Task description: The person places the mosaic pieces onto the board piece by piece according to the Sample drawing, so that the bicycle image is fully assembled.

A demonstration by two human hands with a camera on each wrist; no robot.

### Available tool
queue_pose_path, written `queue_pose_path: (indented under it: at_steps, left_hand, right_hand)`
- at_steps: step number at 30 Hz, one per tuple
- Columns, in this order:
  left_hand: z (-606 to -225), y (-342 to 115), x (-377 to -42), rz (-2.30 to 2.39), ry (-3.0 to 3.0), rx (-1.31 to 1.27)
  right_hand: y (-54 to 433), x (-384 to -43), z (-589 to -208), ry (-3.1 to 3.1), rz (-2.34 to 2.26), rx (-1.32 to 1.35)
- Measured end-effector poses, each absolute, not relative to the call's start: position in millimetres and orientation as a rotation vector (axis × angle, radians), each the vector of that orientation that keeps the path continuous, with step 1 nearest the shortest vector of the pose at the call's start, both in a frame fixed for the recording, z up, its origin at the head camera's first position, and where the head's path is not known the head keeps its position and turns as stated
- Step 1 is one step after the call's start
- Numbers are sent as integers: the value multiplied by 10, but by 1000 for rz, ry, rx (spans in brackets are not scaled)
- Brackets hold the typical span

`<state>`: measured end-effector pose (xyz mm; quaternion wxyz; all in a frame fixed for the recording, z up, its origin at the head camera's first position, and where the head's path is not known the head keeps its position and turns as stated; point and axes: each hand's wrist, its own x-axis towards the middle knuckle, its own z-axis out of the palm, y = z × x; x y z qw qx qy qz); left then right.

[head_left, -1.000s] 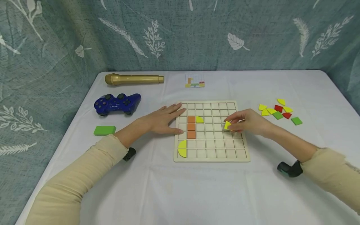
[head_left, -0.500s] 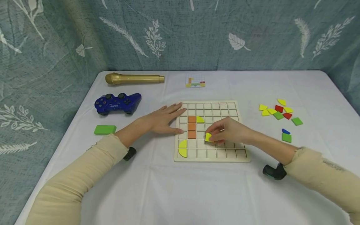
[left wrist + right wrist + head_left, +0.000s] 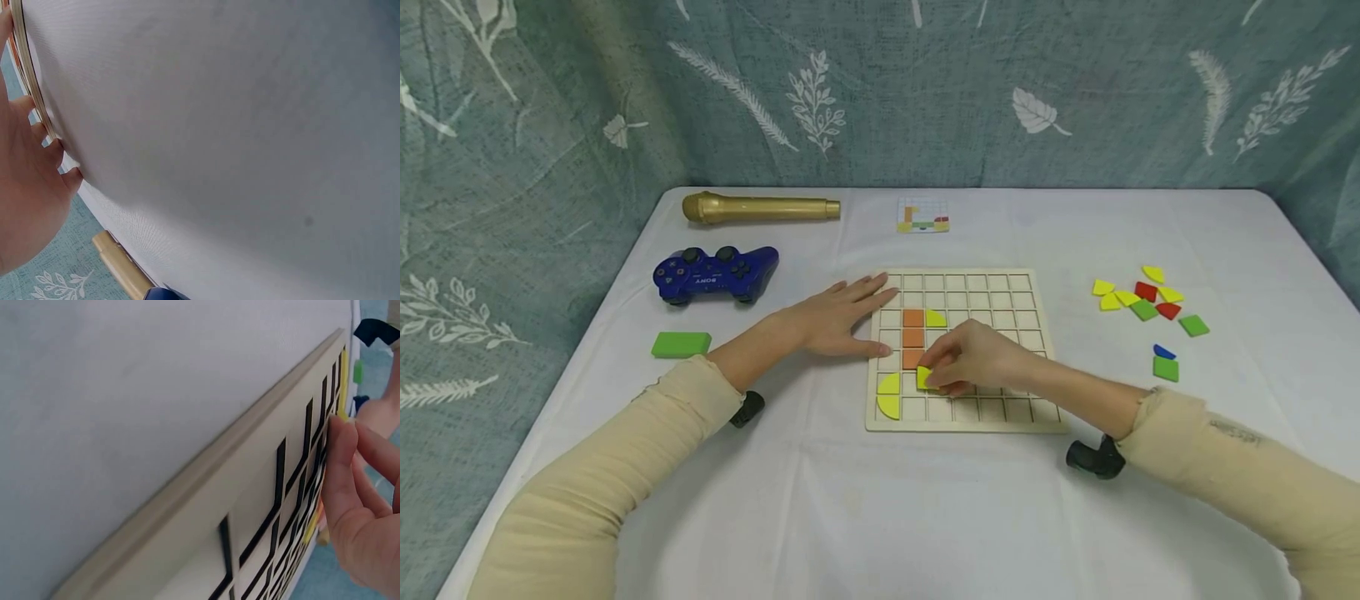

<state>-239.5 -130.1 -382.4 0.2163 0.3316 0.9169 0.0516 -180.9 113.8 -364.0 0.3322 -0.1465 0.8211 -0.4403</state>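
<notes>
A pale wooden grid board lies on the white table. My left hand rests at its left edge, fingers spread and straight; the left wrist view shows its fingertips along the board's rim. Between thumb and fingers my right hand pinches a yellow tile, low over the board, just right of and below a column of orange tiles. Beside the top orange one sits a yellow quarter-round tile. Two more yellow quarter-round tiles fill cells at the board's left side.
Right of the board lie loose yellow, red and green tiles, with a blue piece and a green tile nearer. Behind the board is a pattern card. On the left are a gold microphone, a blue game controller and a green block.
My right hand has carried the yellow tile leftward and nearer across the board, to beside the lowest orange tile. The blue piece and a green tile have come into sight. My left hand stays put.
</notes>
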Motion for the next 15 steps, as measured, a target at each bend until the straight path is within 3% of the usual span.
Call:
queue_pose_path:
  at_steps: [15]
  left_hand:
    - [-3814,-1295,-2397,141,2538,928]
  right_hand:
    - [985,-1760,-3649,2209,-1147,-425]
